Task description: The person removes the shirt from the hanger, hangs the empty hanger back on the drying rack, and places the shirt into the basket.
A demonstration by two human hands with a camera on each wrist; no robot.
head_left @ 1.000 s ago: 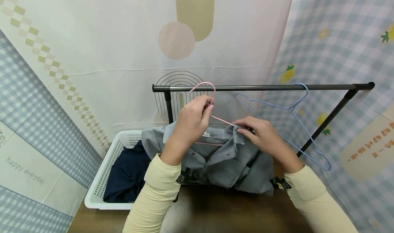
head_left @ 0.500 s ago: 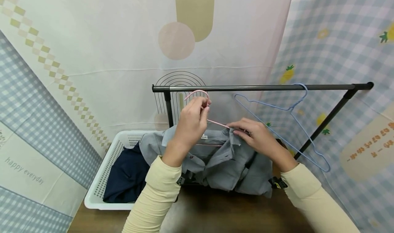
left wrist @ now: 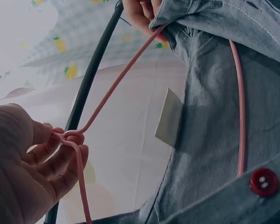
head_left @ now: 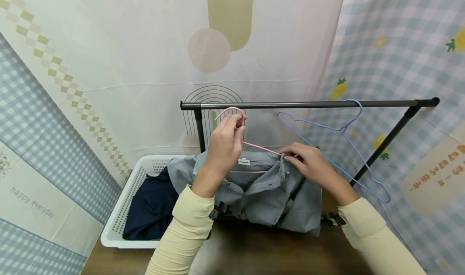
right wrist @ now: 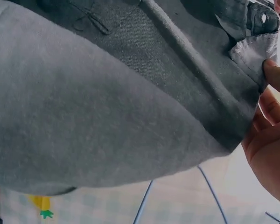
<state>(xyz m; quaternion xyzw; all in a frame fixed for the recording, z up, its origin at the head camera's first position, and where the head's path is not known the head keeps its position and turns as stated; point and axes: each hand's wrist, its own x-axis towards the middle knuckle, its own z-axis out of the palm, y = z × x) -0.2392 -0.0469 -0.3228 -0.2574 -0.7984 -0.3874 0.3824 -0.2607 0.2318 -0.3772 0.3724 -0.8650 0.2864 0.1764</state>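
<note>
Since a second ago, pink wire hanger (head_left: pixel 237 130) hook drops off the black metal rail (head_left: pixel 308 103), now just below it. I see my left hand (head_left: pixel 225 144) pinching the hanger neck, my right hand (head_left: pixel 308 164) gripping the grey button-up shirt (head_left: pixel 261 190) collar over the hanger arm. Shirt sits above the brown table (head_left: pixel 247 251), beside the white perforated plastic basket (head_left: pixel 120 210) holding dark navy cloth (head_left: pixel 150 208). Blue wire hanger (head_left: pixel 338 140) hangs on rail. Printed curtains (head_left: pixel 109 65) behind.
</note>
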